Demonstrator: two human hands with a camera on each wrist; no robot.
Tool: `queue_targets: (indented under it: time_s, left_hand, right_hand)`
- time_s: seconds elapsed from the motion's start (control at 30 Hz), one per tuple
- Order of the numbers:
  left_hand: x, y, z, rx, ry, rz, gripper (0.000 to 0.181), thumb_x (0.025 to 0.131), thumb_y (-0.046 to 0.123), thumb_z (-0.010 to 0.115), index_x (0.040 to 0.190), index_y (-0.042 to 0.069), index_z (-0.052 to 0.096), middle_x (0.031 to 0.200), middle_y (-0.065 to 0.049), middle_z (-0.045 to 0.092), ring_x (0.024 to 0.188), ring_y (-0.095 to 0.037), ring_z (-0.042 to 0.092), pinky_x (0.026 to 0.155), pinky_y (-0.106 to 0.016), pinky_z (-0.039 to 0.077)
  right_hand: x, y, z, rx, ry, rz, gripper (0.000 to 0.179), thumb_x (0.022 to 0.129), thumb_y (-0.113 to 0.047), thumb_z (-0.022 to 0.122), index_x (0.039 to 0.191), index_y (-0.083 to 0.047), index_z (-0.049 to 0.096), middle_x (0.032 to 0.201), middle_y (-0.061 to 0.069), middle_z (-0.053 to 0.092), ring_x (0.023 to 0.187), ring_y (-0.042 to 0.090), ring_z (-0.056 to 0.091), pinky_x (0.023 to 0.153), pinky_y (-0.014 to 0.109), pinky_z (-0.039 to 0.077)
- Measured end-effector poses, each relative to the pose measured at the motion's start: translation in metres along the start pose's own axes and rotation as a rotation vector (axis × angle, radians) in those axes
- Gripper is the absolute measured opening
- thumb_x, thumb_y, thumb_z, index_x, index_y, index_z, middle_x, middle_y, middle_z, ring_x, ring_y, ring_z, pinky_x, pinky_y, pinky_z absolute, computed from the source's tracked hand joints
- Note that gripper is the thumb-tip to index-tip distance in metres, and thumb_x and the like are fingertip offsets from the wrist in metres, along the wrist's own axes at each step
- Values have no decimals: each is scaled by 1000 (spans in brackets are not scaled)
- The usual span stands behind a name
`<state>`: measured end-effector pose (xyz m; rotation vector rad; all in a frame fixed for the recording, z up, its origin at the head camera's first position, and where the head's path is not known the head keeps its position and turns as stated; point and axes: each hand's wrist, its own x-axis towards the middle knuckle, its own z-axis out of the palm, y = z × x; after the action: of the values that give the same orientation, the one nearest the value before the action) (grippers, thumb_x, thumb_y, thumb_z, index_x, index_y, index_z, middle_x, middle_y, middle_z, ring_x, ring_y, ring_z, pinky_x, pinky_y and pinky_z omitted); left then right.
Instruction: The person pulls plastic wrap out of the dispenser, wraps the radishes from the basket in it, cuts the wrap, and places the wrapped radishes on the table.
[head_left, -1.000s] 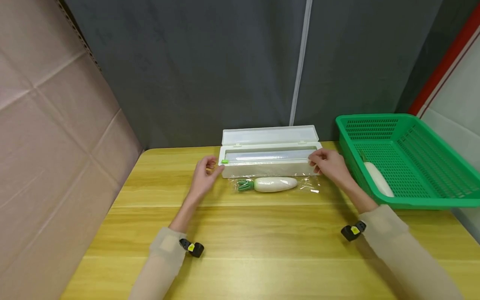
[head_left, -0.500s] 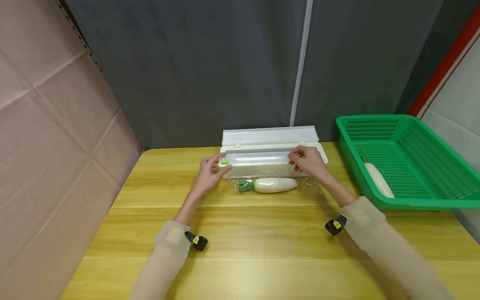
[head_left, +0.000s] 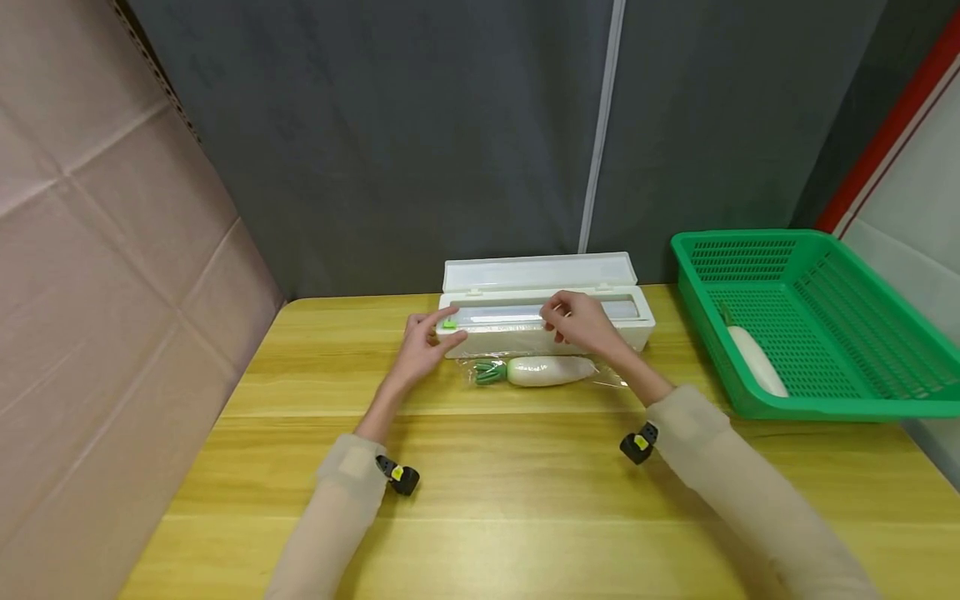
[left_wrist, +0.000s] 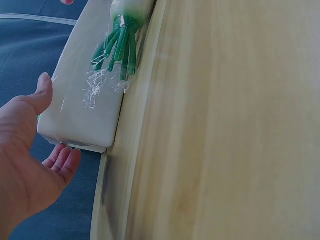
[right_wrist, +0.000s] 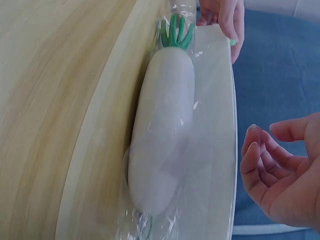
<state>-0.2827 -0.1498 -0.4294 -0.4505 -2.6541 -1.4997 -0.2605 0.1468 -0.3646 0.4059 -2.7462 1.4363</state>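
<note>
The left hand (head_left: 420,346) has its thumb and fingers well parted at the left end of a white box (head_left: 510,342), beside its green clip (head_left: 449,324); fingertips appear to touch the box. The right hand (head_left: 581,322) is over the box, fingers loosely curled, a small gap between thumb and fingertips, nothing visible in its grip. The box, lid (head_left: 540,272) raised, stands at the back edge of the surface (head_left: 487,467). Just before it lies a film-wrapped radish (head_left: 551,371), leaves toward the surface's left edge. Yellow marks on the wrist cameras (head_left: 640,443) are too small to read.
</note>
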Motion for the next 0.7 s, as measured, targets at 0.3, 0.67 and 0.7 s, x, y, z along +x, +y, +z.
queue_targets:
  time_s: [0.3, 0.67, 0.7]
  left_hand:
    - [6, -3, 1, 19, 5, 13, 57, 92, 36, 75, 144, 21, 57, 117, -13, 38, 89, -21, 37, 78, -35, 37]
    - [5, -7, 2, 13, 11, 39, 53, 93, 32, 74, 143, 21, 59, 111, -10, 40, 82, -20, 39, 70, -32, 37]
    - [5, -7, 2, 12, 14, 38, 53, 93, 31, 74, 143, 21, 59, 110, -10, 40, 81, -20, 40, 70, -32, 37]
  right_hand:
    - [10, -17, 24, -20, -69, -60, 23, 101, -15, 56, 109, 5, 66, 89, 21, 70, 74, 40, 68, 56, 27, 46]
    - [34, -31, 66, -154, -78, -277, 13, 97, -8, 61, 102, 1, 69, 84, 9, 69, 73, 19, 64, 69, 30, 52]
    - [35, -32, 70, -174, -78, -296, 13, 97, -7, 62, 102, 2, 70, 85, 10, 68, 75, 19, 63, 71, 31, 53]
